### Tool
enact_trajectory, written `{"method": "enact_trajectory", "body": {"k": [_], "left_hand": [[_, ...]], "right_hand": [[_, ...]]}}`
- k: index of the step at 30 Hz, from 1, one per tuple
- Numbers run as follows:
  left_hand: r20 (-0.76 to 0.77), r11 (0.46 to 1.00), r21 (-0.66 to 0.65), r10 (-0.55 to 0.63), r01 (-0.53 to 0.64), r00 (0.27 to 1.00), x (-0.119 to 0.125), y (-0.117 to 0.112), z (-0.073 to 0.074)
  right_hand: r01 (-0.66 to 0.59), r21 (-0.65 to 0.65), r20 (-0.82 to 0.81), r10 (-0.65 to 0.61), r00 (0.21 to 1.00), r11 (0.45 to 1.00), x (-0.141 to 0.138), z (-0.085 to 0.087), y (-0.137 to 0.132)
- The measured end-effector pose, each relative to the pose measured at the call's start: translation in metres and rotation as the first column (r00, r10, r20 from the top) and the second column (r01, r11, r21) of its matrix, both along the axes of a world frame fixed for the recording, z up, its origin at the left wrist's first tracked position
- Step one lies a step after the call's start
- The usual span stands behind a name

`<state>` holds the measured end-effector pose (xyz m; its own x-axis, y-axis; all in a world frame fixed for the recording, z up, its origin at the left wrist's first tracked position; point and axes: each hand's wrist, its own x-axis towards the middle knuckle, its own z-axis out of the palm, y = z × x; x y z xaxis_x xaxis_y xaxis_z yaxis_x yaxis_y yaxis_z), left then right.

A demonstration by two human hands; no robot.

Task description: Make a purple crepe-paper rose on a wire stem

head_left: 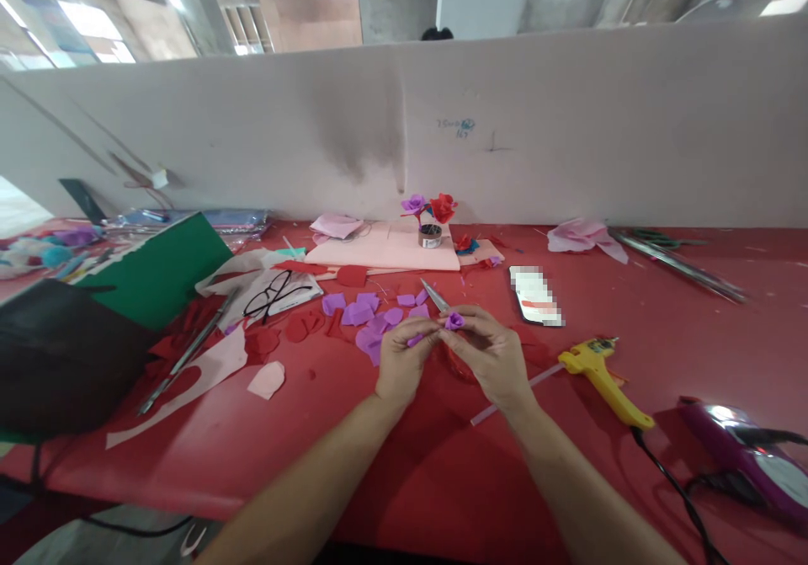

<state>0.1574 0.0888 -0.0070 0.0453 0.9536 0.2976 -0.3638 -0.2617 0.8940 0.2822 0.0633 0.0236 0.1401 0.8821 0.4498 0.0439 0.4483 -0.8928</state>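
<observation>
Both my hands meet above the red table near its middle. My right hand pinches a small purple rolled flower bud at its fingertips. My left hand is closed, its fingers pinching a purple petal piece against the bud from the left. Several cut purple petals lie on the table just beyond my left hand. A pair of scissors lies right behind my fingers.
A yellow glue gun with a glue stick lies to the right, a purple iron further right. A phone, pink foam board with a purple and a red flower, eyeglasses, green and black sheets lie around.
</observation>
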Motion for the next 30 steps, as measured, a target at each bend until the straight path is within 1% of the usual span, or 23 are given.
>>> {"method": "enact_trajectory", "body": {"k": [5,8,11,14,17,22,25,30], "left_hand": [[0.022,0.999,-0.048,-0.007,0.008,1.0,0.0011,0.0004,-0.0019],[0.023,0.996,-0.093,0.004,-0.002,1.0,0.0005,0.0007,-0.003],[0.045,0.994,-0.112,0.009,-0.004,0.999,0.0005,0.0011,-0.0035],[0.054,0.995,-0.098,-0.003,0.009,0.999,0.0012,0.0008,-0.0032],[0.032,0.998,-0.06,-0.013,0.015,0.999,0.0017,0.0004,-0.0022],[-0.04,1.0,-0.013,-0.006,0.006,0.999,0.001,0.0019,-0.0016],[-0.07,1.0,0.001,0.009,-0.009,0.997,0.0007,0.0035,-0.0033],[-0.015,0.998,-0.064,0.011,-0.012,1.0,0.0008,0.0049,-0.0048]], "right_hand": [[0.052,0.011,0.048,-0.052,0.998,0.999,0.0011,-0.0007,-0.001],[0.025,0.022,0.033,-0.026,0.999,0.999,0.0013,-0.0041,0.0009],[0.006,0.039,0.032,-0.007,0.999,0.999,0.0004,-0.0057,0.0017],[0.044,0.059,0.064,-0.048,0.997,0.997,-0.001,-0.0045,-0.0003],[0.089,0.082,0.103,-0.097,0.99,0.993,-0.0018,-0.0032,-0.0029],[0.102,0.087,0.13,-0.113,0.985,0.991,-0.0008,-0.0034,-0.0025],[0.075,0.058,0.124,-0.082,0.989,0.995,0.0009,-0.0037,0.0004],[-0.01,0.0,0.08,0.01,0.997,1.0,0.0017,-0.0064,0.0047]]}}
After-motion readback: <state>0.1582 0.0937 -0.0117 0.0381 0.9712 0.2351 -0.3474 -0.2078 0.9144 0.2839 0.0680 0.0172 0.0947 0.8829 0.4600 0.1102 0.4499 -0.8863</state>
